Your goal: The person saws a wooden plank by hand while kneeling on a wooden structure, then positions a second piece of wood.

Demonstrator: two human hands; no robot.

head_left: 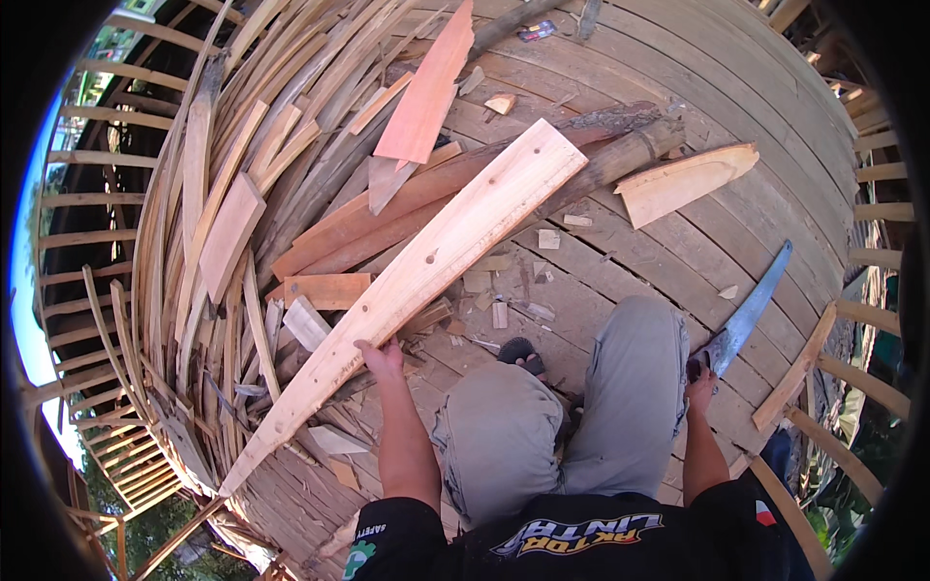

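Pinching the near edge of a long pale board (426, 257), thumb on top, the left grip (384, 359) is beside the person's bent knee (499, 436). The board slants across wood offcuts and a log (625, 163) on the plank floor (668, 252). Curled around its handle, the right grip (701, 387) holds a handsaw (751, 305), blade pointing forward.

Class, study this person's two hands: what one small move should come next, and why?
Probably, the right hand should bring the handsaw in toward the long pale board. That hand has the saw by its handle, but the blade lies off to the right, apart from the board, whose near edge the left hand grips.
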